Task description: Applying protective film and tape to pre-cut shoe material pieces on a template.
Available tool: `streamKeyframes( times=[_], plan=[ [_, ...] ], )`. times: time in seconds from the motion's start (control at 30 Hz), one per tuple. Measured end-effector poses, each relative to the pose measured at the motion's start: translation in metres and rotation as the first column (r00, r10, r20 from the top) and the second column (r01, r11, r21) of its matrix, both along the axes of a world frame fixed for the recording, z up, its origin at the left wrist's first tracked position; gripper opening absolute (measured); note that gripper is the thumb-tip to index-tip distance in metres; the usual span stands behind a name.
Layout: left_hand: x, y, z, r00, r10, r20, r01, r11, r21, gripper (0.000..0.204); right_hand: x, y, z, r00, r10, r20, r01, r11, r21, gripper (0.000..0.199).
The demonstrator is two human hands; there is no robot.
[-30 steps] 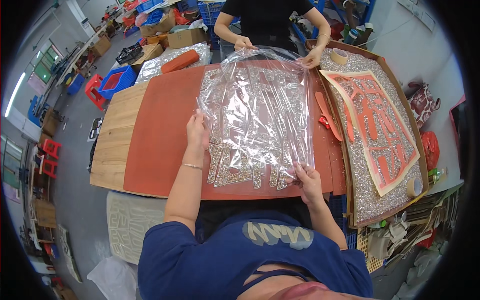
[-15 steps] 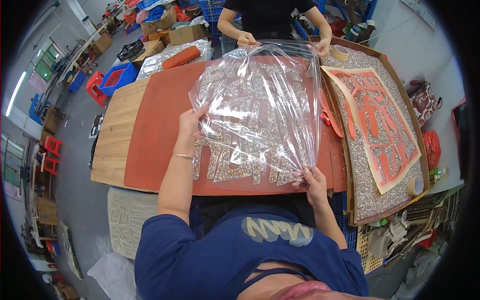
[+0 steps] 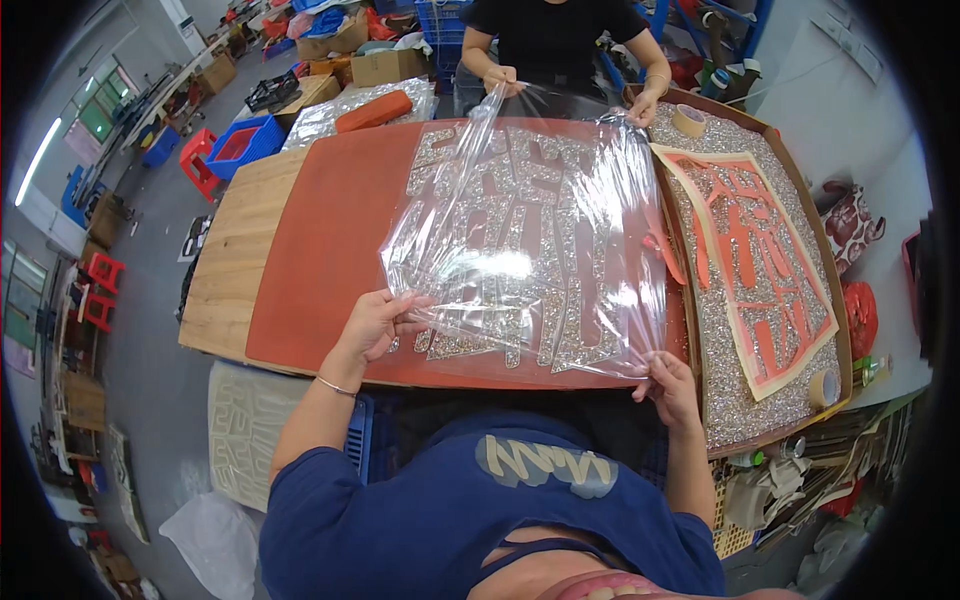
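Observation:
A clear plastic film (image 3: 500, 262) is stretched above the red mat (image 3: 320, 250), its near corners in my two hands. My left hand (image 3: 378, 322) pinches the near left corner. The near right corner is gripped by the fingers of my right hand (image 3: 668, 386). At the far side a co-worker's two hands (image 3: 503, 82) hold the opposite edge. Under the film lie glittery rhinestone-covered shapes (image 3: 530, 235), seen through it with bright glare over parts of them. Whether the film touches them, I cannot tell.
To the right stands a shallow tray (image 3: 712, 420) of loose glittering stones, with a cream-edged red stencil (image 3: 750, 270) and tape rolls (image 3: 688, 121) on it. A wooden board (image 3: 225, 265) extends left. Blue bins (image 3: 247, 145) and a red stool (image 3: 200, 165) stand at far left.
The film has been spread wider and flatter. My left hand has come nearer to me, and my right hand has moved outward to the right. The co-worker's hands still hold the far edge.

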State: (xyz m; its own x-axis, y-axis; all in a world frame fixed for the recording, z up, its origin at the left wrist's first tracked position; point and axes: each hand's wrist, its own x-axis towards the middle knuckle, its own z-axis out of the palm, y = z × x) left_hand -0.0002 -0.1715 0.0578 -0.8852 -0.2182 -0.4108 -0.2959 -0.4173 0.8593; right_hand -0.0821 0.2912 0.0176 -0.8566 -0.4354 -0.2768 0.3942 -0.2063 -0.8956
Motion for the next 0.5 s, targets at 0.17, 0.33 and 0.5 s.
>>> streamKeyframes(
  times=[0.17, 0.33, 0.5],
  plan=[
    [0.019, 0.012, 0.01, 0.989, -0.031, -0.148, 0.08, 0.937, 0.341, 0.026, 0.004, 0.019, 0.013, 0.997, -0.081, 0.008, 0.081, 0.997, 0.015, 0.018],
    [0.013, 0.028, 0.019, 0.997, -0.027, -0.076, 0.047, 0.961, 0.272, 0.026, 0.001, 0.025, 0.008, 0.986, -0.167, -0.014, 0.167, 0.986, -0.017, 0.018],
    [0.022, 0.041, 0.012, 0.993, -0.05, 0.11, 0.067, 0.985, -0.161, 0.03, 0.002, 0.043, 0.013, 0.971, -0.23, -0.062, 0.228, 0.973, -0.041, 0.02]
  ],
)
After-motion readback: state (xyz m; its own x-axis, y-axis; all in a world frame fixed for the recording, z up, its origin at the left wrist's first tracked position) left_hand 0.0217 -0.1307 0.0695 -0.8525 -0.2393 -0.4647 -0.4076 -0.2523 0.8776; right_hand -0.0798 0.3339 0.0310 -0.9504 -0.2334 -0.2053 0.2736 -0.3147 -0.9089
